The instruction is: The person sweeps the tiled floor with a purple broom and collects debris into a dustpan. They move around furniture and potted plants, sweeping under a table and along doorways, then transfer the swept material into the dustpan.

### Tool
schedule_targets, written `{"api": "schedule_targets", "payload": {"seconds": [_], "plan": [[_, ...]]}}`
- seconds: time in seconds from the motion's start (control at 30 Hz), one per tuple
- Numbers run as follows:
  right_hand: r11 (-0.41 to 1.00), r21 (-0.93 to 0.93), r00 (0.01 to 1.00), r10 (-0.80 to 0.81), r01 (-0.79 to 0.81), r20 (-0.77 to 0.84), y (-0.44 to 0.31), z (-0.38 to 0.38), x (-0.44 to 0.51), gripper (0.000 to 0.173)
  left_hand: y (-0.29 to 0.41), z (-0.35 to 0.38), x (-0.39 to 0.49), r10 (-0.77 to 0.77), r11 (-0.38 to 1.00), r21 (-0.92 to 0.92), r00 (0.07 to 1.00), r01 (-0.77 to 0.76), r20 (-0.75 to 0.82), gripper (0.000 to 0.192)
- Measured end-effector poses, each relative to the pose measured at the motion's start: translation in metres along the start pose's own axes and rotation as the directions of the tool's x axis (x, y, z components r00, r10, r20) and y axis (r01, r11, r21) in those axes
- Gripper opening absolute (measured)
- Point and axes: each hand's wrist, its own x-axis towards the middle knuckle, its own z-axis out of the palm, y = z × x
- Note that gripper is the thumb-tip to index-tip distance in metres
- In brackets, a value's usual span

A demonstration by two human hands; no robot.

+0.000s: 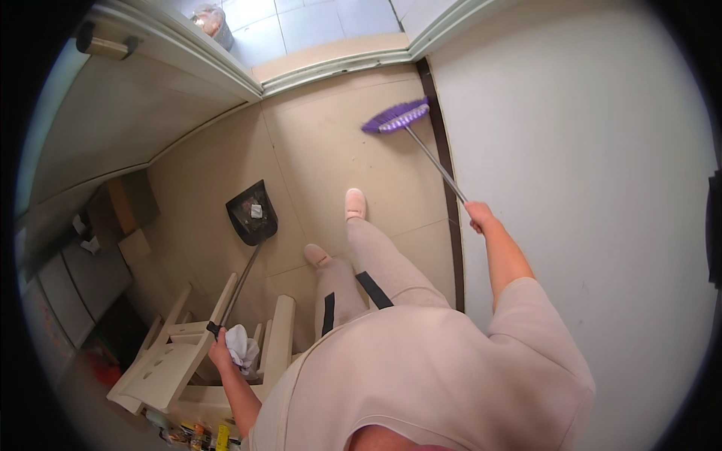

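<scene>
My right hand [479, 216] grips the metal handle of a broom with purple bristles [396, 116]. The broom head rests on the tiled floor beside the dark baseboard, near the door sill. Small bits of debris lie on the tiles between the broom and my feet. My left hand [221, 350] is closed around the black grip of a long-handled dustpan, with a white cloth [241, 346] bunched against the hand. The black dustpan [252, 217] sits on the floor left of my feet, holding a small white scrap and dark dirt.
White wooden chairs [163, 372] stand at the lower left, with boxes [135, 246] beyond them. A raised sill [338, 69] crosses the doorway ahead, between an open door at the left and a wall at the right. A bagged bin [212, 25] stands past the sill.
</scene>
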Motion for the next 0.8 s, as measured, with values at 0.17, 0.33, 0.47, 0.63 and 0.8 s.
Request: {"api": "schedule_targets", "payload": {"seconds": [0.17, 0.33, 0.47, 0.63, 0.8], "plan": [[0.884, -0.266, 0.855, -0.45, 0.385, -0.257, 0.071, 0.053, -0.081, 0.035, -0.005, -0.006, 0.011, -0.036, 0.998, -0.055, 0.999, 0.035, -0.002, 0.04], [0.865, -0.282, 0.878, -0.462, 0.415, -0.125, 0.029, 0.101, -0.148, 0.035, -0.029, -0.007, 0.024, 0.024, 0.99, -0.144, 0.994, -0.009, 0.107, 0.043], [0.653, -0.558, 0.808, -0.587, 0.513, 0.056, -0.077, 0.14, -0.114, 0.03, -0.033, -0.017, 0.009, -0.002, 1.0, -0.017, 1.0, 0.001, -0.007, 0.037], [0.527, -0.677, 0.81, -0.557, 0.514, 0.182, -0.142, 0.103, -0.059, 0.03, -0.007, -0.027, -0.045, 0.053, 0.993, -0.104, 0.998, -0.051, 0.017, 0.027], [0.641, -0.728, 0.899, -0.43, 0.241, -0.081, -0.126, 0.002, -0.043, 0.031, 0.021, -0.02, -0.051, 0.117, 0.991, -0.071, 0.992, -0.114, 0.036, 0.025]]}}
